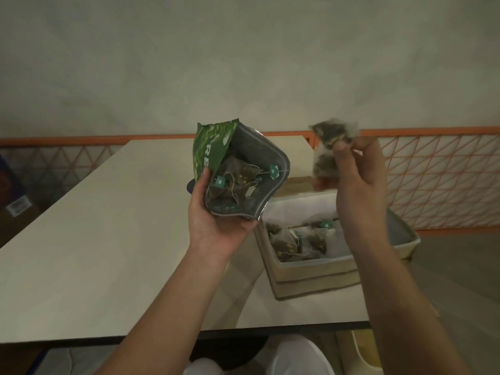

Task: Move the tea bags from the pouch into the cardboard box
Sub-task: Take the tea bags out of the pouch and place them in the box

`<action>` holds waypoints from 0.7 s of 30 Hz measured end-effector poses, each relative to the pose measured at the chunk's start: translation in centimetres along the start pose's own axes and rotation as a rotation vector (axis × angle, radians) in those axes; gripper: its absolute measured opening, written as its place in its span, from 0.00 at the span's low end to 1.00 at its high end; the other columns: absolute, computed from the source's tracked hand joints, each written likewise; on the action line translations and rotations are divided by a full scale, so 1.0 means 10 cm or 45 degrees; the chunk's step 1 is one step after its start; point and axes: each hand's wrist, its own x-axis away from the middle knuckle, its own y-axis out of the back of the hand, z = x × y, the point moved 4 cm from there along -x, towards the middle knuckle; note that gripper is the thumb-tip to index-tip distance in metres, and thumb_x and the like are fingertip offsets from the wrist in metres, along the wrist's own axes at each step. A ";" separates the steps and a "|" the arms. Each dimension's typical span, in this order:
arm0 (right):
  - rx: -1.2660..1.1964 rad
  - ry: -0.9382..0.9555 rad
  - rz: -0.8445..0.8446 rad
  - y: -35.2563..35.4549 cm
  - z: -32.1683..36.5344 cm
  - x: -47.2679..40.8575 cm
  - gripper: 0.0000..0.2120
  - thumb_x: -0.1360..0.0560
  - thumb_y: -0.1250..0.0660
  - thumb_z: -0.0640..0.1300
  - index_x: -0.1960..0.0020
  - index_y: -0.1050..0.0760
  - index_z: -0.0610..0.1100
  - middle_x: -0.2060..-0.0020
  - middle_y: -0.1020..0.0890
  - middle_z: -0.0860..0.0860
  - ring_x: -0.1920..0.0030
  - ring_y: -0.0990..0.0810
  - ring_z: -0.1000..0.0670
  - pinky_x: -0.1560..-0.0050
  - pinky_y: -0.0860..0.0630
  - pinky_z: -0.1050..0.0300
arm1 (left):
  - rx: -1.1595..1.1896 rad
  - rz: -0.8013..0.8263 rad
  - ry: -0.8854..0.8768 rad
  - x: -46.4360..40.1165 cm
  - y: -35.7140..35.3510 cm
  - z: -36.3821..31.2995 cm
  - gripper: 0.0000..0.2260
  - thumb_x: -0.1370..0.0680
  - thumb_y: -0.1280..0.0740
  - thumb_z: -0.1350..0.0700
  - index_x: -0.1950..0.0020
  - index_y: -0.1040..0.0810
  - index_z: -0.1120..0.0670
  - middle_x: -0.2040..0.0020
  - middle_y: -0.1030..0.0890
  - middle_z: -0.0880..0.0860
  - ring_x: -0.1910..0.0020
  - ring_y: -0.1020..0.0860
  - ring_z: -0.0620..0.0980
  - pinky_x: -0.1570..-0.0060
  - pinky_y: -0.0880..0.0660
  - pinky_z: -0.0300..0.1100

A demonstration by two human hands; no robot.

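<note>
Green pouch (pixel 238 171) at frame centre, mouth wide open toward the camera, silver lining showing; inside, a heap of tea bags in the pouch (pixel 235 182) with white strings and small teal tags. Gripped from below and the side by the left hand (pixel 216 217) – thumb up along the green outer face, fingers curled under the bottom edge, pouch held above the table rather than resting on it.

Right of centre and higher, a small clump of tea bags (pixel 328 150) pinched in the right hand (pixel 359 177) – thumb and fingertips closed on them, blurred, count not clear, one hanging below the fingers. Held in the air above the far end of the box.

Below that hand, at centre right, the cardboard box (pixel 311 274), open on top, pale inside. Several tea bags in the box (pixel 295 240) lying loose on its floor toward the near left corner, teal tags visible among them. Box standing on the table's right side, near the edge; its right end partly hidden by the right forearm.

Pale table (pixel 94 239) filling the left and middle of the frame, dark rim along the near edge. Behind, an orange lattice railing (pixel 443 180) across the upper middle, with a plain wall (pixel 243 63) above. White chair (pixel 297 355) at bottom centre
</note>
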 end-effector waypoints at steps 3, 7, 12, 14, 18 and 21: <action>0.231 -0.109 -0.005 0.07 -0.14 0.06 0.04 0.20 0.36 0.45 0.53 0.27 0.45 0.66 0.21 0.50 0.68 0.24 0.54 0.71 0.28 0.64 | 0.024 -0.003 0.001 0.01 0.00 0.03 0.24 0.22 0.35 0.39 0.31 0.20 0.52 0.33 0.19 0.59 0.35 0.21 0.60 0.46 0.20 0.50; 0.309 -0.263 -0.087 0.18 -0.28 0.11 0.05 0.22 0.33 0.46 0.51 0.24 0.45 0.69 0.23 0.47 0.70 0.28 0.52 0.75 0.31 0.65 | 0.041 -0.024 -0.030 0.00 0.01 0.03 0.24 0.22 0.34 0.40 0.32 0.20 0.53 0.33 0.19 0.59 0.33 0.22 0.61 0.43 0.21 0.51; 0.637 -0.307 -0.026 0.30 -0.32 0.05 0.03 0.24 0.33 0.47 0.56 0.24 0.49 0.65 0.20 0.51 0.66 0.22 0.51 0.65 0.26 0.58 | 0.061 -0.027 -0.042 -0.01 -0.01 0.02 0.24 0.22 0.34 0.41 0.32 0.20 0.53 0.33 0.20 0.59 0.33 0.23 0.61 0.42 0.21 0.52; 0.948 -0.389 0.203 0.28 -0.42 0.04 0.06 0.25 0.33 0.51 0.60 0.25 0.53 0.65 0.19 0.52 0.63 0.20 0.50 0.59 0.23 0.53 | 0.063 -0.037 -0.052 -0.01 0.00 0.02 0.24 0.22 0.33 0.41 0.32 0.20 0.53 0.32 0.20 0.60 0.33 0.23 0.62 0.41 0.21 0.52; 1.378 -0.455 0.557 0.19 -0.60 0.11 0.06 0.25 0.33 0.52 0.61 0.24 0.56 0.61 0.19 0.56 0.59 0.21 0.53 0.51 0.21 0.50 | 0.061 -0.047 -0.052 -0.01 0.00 0.02 0.23 0.22 0.34 0.40 0.32 0.20 0.53 0.32 0.20 0.60 0.32 0.23 0.62 0.39 0.22 0.53; 1.419 -0.430 0.715 0.14 -0.65 0.17 0.02 0.25 0.32 0.51 0.53 0.20 0.56 0.54 0.20 0.55 0.54 0.21 0.52 0.48 0.22 0.51 | 0.078 -0.048 -0.058 0.02 -0.02 0.03 0.22 0.22 0.34 0.41 0.35 0.18 0.53 0.34 0.19 0.60 0.36 0.21 0.61 0.42 0.21 0.52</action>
